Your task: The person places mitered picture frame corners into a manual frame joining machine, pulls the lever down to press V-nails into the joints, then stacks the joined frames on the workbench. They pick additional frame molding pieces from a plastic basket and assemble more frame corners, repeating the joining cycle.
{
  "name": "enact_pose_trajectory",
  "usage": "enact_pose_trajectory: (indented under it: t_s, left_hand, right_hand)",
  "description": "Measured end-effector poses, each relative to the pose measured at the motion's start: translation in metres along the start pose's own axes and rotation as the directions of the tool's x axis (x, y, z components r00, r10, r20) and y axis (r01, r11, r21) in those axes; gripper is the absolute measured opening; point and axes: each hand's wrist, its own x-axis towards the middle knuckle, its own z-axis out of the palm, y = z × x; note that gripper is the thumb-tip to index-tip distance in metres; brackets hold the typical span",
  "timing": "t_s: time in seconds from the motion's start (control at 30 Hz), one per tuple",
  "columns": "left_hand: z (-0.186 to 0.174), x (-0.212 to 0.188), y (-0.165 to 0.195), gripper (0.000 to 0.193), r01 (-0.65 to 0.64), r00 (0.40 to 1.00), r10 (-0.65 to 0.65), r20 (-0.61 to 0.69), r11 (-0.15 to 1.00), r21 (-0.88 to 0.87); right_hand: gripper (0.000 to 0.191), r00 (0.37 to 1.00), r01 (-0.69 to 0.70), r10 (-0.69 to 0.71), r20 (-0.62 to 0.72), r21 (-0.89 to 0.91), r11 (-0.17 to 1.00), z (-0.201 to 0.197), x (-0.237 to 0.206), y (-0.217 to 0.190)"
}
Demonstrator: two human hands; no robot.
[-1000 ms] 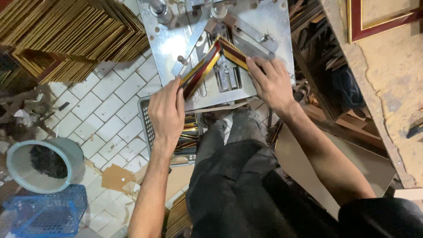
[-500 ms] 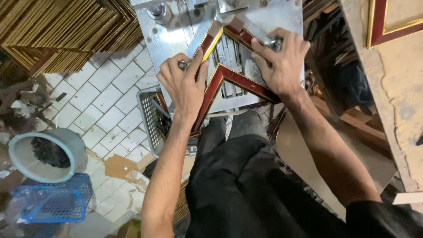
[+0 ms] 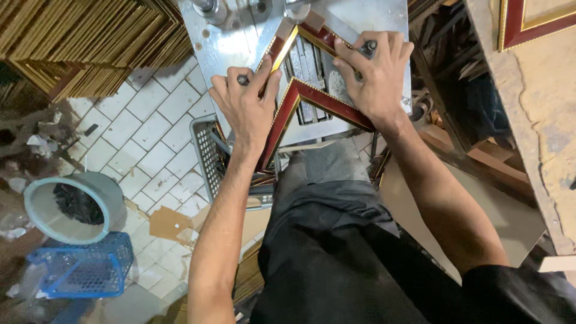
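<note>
Two red moulding pieces with gold edges meet in a corner (image 3: 295,89) on a grey metal machine table (image 3: 372,18). My left hand (image 3: 246,105) presses down on the left moulding piece (image 3: 273,135), which runs down off the table's front edge. My right hand (image 3: 372,75) presses the right moulding piece (image 3: 327,102) flat against the table. A second pair of red and gold pieces (image 3: 300,35) sits just beyond, against the machine's fence.
Stacks of gold mouldings (image 3: 78,42) lie at the upper left over a white tiled floor (image 3: 138,144). A grey perforated basket (image 3: 207,156) stands under the table. A grey bucket (image 3: 45,219) and blue crate (image 3: 84,264) sit lower left. A finished red frame (image 3: 528,27) rests upper right.
The two moulding pieces have been opened from side by side into a right-angle corner and pushed further onto the table. Both hands moved forward with them.
</note>
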Motion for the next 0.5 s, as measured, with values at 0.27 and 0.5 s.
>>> enact_pose_trajectory:
  t_s: [0.27, 0.5]
  left_hand:
    - [-0.010, 0.010, 0.008, 0.029, -0.043, 0.998, 0.045, -0.049, 0.999, 0.028]
    - [0.009, -0.036, 0.028, 0.039, -0.519, 0.772, 0.562, 0.296, 0.827, -0.215]
  right_hand:
    - [0.025, 0.995, 0.055, -0.062, -0.077, -0.081, 0.995, -0.002, 0.006, -0.003]
    - [0.024, 0.965, 0.263, -0.239, 0.110, -0.423, 0.867, -0.023, -0.001, -0.031]
